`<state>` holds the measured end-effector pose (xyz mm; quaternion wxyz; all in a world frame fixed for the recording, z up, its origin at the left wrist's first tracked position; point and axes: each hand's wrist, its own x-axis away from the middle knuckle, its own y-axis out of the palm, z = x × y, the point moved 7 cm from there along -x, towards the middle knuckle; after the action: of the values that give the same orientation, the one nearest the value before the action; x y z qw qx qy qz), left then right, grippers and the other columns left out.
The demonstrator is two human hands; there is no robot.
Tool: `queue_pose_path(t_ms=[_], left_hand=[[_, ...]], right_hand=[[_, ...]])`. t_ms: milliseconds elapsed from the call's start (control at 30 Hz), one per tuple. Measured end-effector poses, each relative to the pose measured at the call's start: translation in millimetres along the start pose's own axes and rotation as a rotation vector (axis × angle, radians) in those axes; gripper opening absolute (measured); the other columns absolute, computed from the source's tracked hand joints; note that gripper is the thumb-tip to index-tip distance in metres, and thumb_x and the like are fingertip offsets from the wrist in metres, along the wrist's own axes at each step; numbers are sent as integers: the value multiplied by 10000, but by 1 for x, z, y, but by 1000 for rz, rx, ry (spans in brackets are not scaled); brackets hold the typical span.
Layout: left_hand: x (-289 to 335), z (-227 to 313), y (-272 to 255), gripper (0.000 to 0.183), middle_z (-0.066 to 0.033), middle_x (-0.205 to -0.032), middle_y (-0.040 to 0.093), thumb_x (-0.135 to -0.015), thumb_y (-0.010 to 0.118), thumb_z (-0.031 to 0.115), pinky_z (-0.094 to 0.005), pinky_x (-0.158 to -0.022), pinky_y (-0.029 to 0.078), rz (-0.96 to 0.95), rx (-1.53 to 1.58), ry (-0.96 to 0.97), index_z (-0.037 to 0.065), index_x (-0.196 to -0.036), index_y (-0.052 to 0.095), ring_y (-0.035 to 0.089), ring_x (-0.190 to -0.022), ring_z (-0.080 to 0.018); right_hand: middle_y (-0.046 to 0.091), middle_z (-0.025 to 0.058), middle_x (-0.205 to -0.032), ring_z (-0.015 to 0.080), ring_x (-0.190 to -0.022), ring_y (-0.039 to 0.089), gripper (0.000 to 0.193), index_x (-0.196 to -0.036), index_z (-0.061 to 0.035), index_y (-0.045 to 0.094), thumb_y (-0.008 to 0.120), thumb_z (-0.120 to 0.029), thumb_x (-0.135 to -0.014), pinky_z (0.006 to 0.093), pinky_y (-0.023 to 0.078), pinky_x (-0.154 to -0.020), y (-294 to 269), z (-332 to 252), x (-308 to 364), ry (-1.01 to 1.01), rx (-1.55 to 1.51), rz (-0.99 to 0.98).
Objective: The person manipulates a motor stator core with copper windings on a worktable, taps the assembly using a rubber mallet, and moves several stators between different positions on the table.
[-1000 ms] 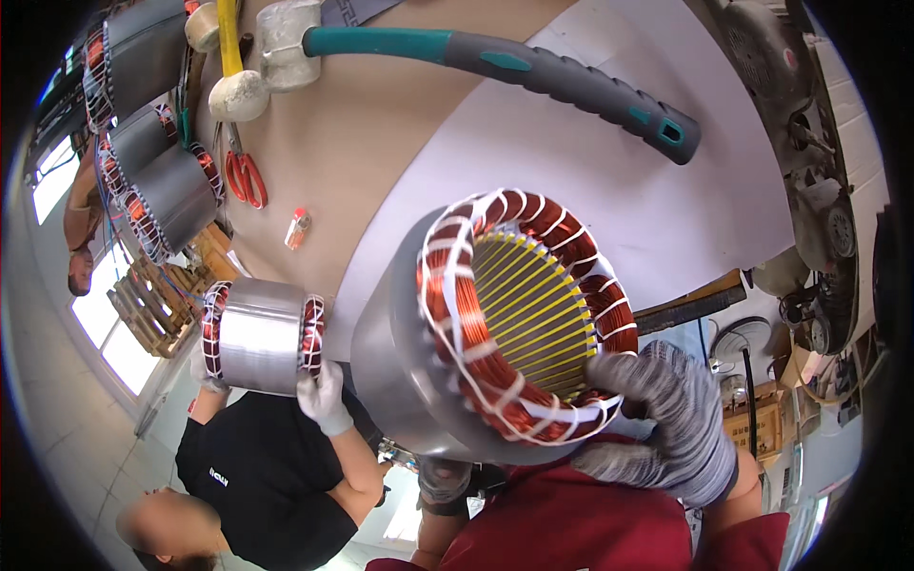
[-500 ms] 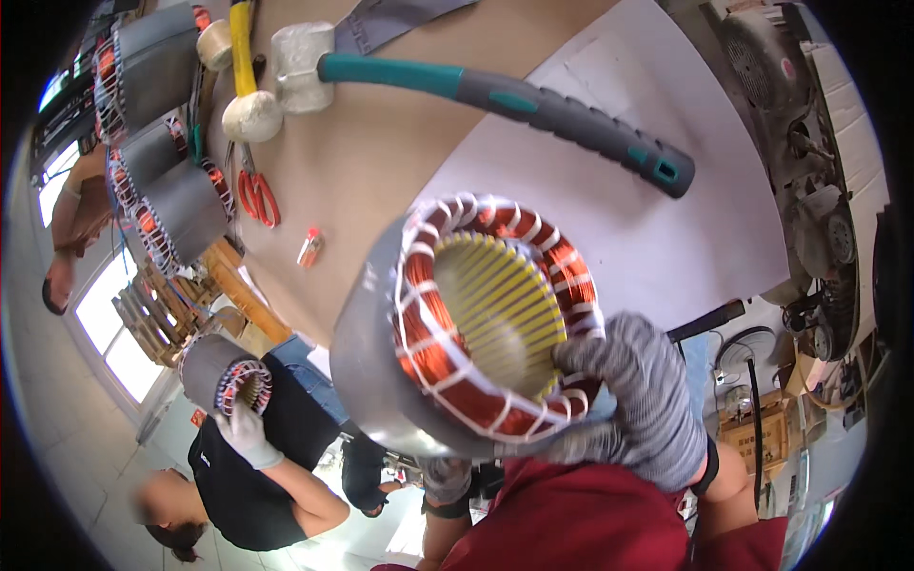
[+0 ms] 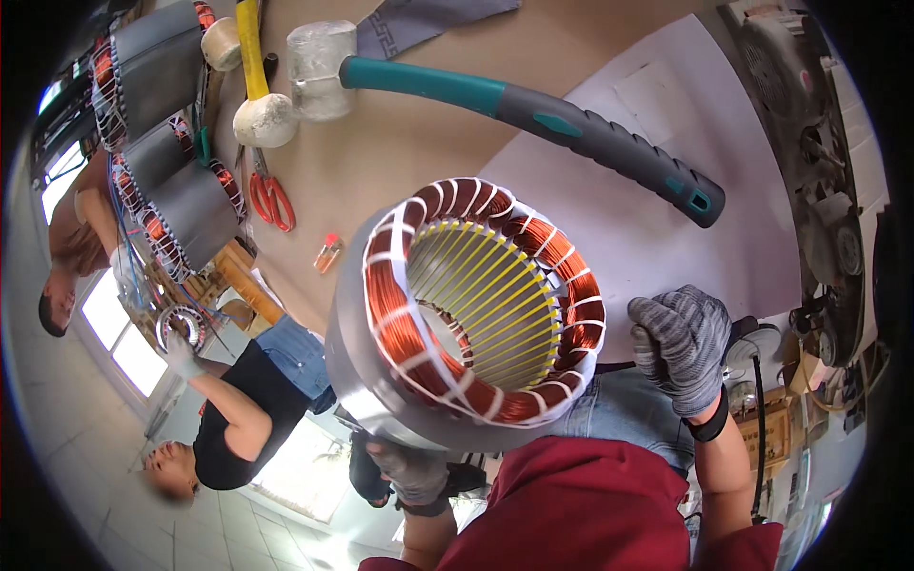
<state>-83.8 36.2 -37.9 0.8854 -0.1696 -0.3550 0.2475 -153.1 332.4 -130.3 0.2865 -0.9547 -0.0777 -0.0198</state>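
A motor stator (image 3: 349, 381) with a smooth grey steel shell is tilted in front of me, its open bore facing up and to the right. Copper windings (image 3: 405, 333) laced with white cord ring its rim, and yellow strips line the bore. Under the stator's near left edge, my left hand (image 3: 409, 471) in a grey glove grips the shell; its fingers are partly hidden. My right hand (image 3: 681, 347), also gloved, is apart from the stator on the right. Its fingers are curled in, with nothing visible in them.
Beyond the stator lies a mallet (image 3: 533, 109) with a teal and grey handle. A yellow-handled mallet (image 3: 263, 120), red-handled scissors (image 3: 271, 200) and a small red-capped item (image 3: 328, 253) are to its left. More stators (image 3: 195, 214) stand far left. Two co-workers are at left, one holding a wound ring (image 3: 179, 331).
My right hand has left the stator's winding rim and moved right, its fingers curling in. The stator has tipped so its bore shows more. The co-worker's stator has moved out of sight.
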Motion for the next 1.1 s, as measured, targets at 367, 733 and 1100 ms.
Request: queue_pose_path(t_ms=[367,733,1100], left_hand=[[-53,58,35,610,-92,-1328,320,-838,430,478,-487,-993,281,-115,221,36,90,-1291,302,342,-1197,-257],[-28,34,57,565,-64,-1172,468,-796,562,419,-395,-925,349,-255,394,-135,53,-1196,405,440,-1074,-204],[-19,-26,54,329,-95,-880,532,-849,486,307,-347,-703,394,-144,-344,366,23,-1015,480,481,-776,-214]], right_hand=[[524,46,-648,226,-560,517,265,-891,-106,558,623,-78,-636,354,406,-487,-2,0,-1,-13,13,3],[546,80,-678,247,-586,523,144,-831,-79,554,587,-41,-695,346,411,-513,0,-10,-3,-74,162,62],[563,133,-893,255,-836,530,270,-945,-2,531,442,-235,-841,337,418,-744,-33,-53,-27,-160,-215,202]])
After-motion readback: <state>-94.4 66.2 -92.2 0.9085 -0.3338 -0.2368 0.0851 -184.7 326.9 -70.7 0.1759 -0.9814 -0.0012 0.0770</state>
